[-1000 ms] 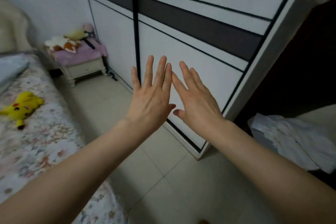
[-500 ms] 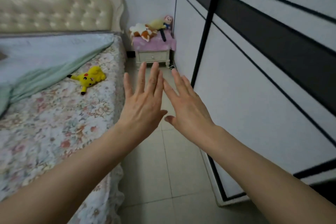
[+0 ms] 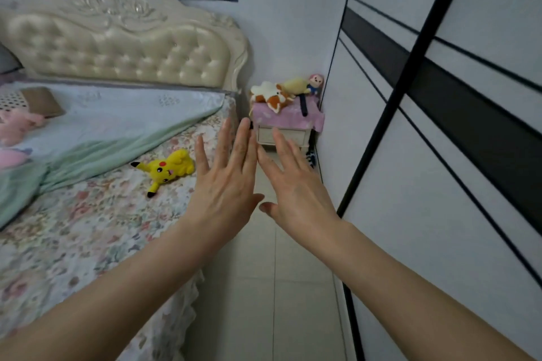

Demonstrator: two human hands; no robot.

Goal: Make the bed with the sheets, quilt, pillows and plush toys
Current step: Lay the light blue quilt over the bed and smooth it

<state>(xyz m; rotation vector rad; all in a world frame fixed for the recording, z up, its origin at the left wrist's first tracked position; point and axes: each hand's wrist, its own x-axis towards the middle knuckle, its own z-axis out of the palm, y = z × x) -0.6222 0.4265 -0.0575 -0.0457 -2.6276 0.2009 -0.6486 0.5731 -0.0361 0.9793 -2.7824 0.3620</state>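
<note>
The green quilt (image 3: 102, 138) is noted bunched askew on the floral sheet (image 3: 73, 243); the yellow plush toy (image 3: 167, 168) is laid beside it. The left hand (image 3: 225, 184) and right hand (image 3: 296, 187) are held flat, nothing in either grip. Risk: the toy could be buried if the quilt is pulled first.

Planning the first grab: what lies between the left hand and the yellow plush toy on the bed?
Only bare floral sheet, seen in the head view: nothing else sits between the left hand and the yellow plush toy.
</note>
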